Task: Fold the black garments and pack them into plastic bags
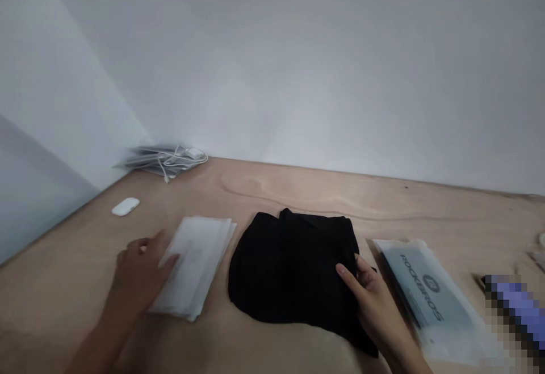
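Observation:
A black piece of fabric (pixel 293 272), perhaps a garment with a rounded left edge, lies on the wooden table in front of me. At its right edge, my right hand (pixel 370 291) grips the fabric, thumb on top and fingers behind. My left hand (pixel 142 274) is beside a small stack of frosted plastic bags (pixel 198 266), its thumb over their left edge. Its fingers are apart and slightly bent, holding nothing; whether the thumb touches the bags I cannot tell. Right of the fabric lies a frosted bag printed ROCKBROS (pixel 430 294) with something dark inside.
A white earbud case (pixel 126 206) lies at the left of the table (pixel 298 187). White cables (pixel 181 155) rest on grey packets in the back left corner, against the wall. A blurred-out purple object (pixel 517 309) is at the far right.

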A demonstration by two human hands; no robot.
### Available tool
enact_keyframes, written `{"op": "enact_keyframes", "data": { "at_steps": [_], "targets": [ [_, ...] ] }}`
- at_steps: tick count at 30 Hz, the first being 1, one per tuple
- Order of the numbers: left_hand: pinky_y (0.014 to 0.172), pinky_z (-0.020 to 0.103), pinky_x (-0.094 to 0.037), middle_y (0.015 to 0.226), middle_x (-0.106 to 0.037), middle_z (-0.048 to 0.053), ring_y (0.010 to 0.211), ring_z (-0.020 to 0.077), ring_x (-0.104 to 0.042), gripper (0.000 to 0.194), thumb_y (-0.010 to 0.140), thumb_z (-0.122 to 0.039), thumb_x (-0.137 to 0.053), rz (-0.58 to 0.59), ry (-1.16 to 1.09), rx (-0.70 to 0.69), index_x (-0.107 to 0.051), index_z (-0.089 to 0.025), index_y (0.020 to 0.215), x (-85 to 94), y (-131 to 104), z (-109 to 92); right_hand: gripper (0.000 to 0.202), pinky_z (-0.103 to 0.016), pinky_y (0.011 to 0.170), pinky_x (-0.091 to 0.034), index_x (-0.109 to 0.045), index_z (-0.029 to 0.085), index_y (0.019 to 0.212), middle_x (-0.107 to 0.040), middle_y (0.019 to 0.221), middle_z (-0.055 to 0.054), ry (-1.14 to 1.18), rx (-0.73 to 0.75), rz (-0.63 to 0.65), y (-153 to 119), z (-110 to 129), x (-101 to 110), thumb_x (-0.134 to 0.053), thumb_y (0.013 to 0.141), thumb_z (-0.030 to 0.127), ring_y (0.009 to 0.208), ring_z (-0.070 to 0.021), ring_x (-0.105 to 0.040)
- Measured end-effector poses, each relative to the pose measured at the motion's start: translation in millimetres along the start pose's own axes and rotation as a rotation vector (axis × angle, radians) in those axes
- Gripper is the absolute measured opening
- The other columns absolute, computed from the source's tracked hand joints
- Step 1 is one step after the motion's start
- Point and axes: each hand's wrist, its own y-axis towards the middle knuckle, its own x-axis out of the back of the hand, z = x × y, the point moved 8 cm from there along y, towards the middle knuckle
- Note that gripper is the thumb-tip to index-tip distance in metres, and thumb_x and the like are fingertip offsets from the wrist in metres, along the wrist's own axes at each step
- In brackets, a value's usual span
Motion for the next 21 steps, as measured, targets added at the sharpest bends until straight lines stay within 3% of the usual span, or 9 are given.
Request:
{"op": "enact_keyframes", "data": {
  "at_steps": [2, 3, 5, 8, 10, 12, 17, 19, 21],
  "targets": [
    [0.086, 0.050, -0.052, 0.100, -0.062, 0.008, 0.096, 0.0327, -0.060, 0.035, 0.084, -0.048, -0.055, -0.079, -0.086, -0.043, -0.064, -0.022, 0.105, -10.6, -24, -33, 0.041, -0.041, 0.091, -0.056, -0.068, 0.027, 0.114, -0.075, 0.112, -0.006, -0.029, 0.012, -0.006, -2, 0, -6, -0.079, 0.082, 0.050, 0.104, -0.0287, -0.069],
    [0.080, 0.046, -0.054, 0.100, -0.062, 0.008, 0.088, 0.0289, -0.061, 0.036, 0.087, -0.050, -0.054, -0.026, -0.194, -0.072, -0.063, -0.023, 0.110, -22.9, -39, -55, 0.039, -0.040, 0.091, -0.055, -0.068, 0.026, 0.112, -0.075, 0.110, -0.006, -0.045, 0.021, 0.005, -3, 1, -12, -0.078, 0.083, 0.050, 0.103, -0.0281, -0.069],
    [0.077, 0.038, -0.058, 0.109, -0.063, 0.006, 0.087, 0.0235, -0.064, 0.038, 0.093, -0.046, -0.054, 0.248, -0.467, -0.210, -0.057, -0.028, 0.126, -56.2, -77, -112, 0.036, -0.037, 0.087, -0.054, -0.068, 0.024, 0.109, -0.075, 0.103, -0.005, -0.072, 0.038, 0.071, -6, 1, -29, -0.074, 0.086, 0.051, 0.097, -0.0258, -0.069],
    [0.080, 0.039, -0.060, 0.131, -0.056, 0.010, 0.103, 0.0271, -0.064, 0.086, 0.080, -0.048, -0.074, 0.408, -0.645, -0.346, -0.032, -0.034, 0.153, -80.6, -124, -175, 0.032, -0.030, 0.077, -0.053, -0.068, 0.023, 0.107, -0.072, 0.093, -0.002, -0.103, 0.061, 0.189, -8, 1, -48, -0.069, 0.091, 0.051, 0.085, -0.0199, -0.067],
    [0.088, 0.045, -0.058, 0.137, -0.054, 0.011, 0.116, 0.0312, -0.061, 0.080, 0.085, -0.041, -0.069, 0.357, -0.617, -0.309, -0.030, -0.034, 0.154, -87.1, -129, -183, 0.031, -0.028, 0.075, -0.051, -0.068, 0.023, 0.108, -0.070, 0.088, -0.001, -0.114, 0.064, 0.214, -9, 3, -47, -0.068, 0.092, 0.049, 0.081, -0.0174, -0.065],
    [0.094, 0.051, -0.055, 0.137, -0.055, 0.012, 0.123, 0.0327, -0.059, 0.059, 0.093, -0.034, -0.055, 0.280, -0.550, -0.237, -0.038, -0.032, 0.150, -88.4, -122, -172, 0.032, -0.028, 0.076, -0.051, -0.067, 0.024, 0.112, -0.071, 0.089, -0.001, -0.117, 0.054, 0.178, -7, 5, -33, -0.069, 0.092, 0.048, 0.082, -0.0174, -0.065],
    [0.097, 0.053, -0.053, 0.140, -0.053, 0.011, 0.123, 0.0307, -0.058, 0.053, 0.097, -0.028, -0.047, 0.009, -0.432, -0.165, -0.038, -0.031, 0.149, -64.2, -98, -144, 0.043, -0.031, 0.076, -0.054, -0.065, 0.024, 0.119, -0.075, 0.093, -0.003, -0.145, -0.019, 0.043, 3, 8, 9, -0.073, 0.087, 0.052, 0.084, -0.0216, -0.069],
    [0.098, 0.053, -0.052, 0.140, -0.052, 0.010, 0.125, 0.0328, -0.056, 0.058, 0.092, -0.033, -0.058, 0.047, -0.371, -0.301, -0.042, -0.032, 0.147, -64.9, -102, -159, 0.046, -0.033, 0.077, -0.055, -0.065, 0.024, 0.119, -0.076, 0.095, -0.005, -0.206, -0.050, 0.038, 6, 5, 14, -0.074, 0.085, 0.053, 0.085, -0.0236, -0.071],
    [0.096, 0.056, -0.052, 0.131, -0.058, 0.010, 0.119, 0.0350, -0.059, 0.060, 0.084, -0.030, -0.067, 0.205, -0.260, -0.445, -0.052, -0.032, 0.142, -80.1, -112, -177, 0.044, -0.036, 0.083, -0.056, -0.067, 0.023, 0.115, -0.076, 0.100, -0.006, -0.289, -0.044, 0.033, 9, 4, 15, -0.073, 0.084, 0.055, 0.091, -0.0259, -0.071]
  ]
}}
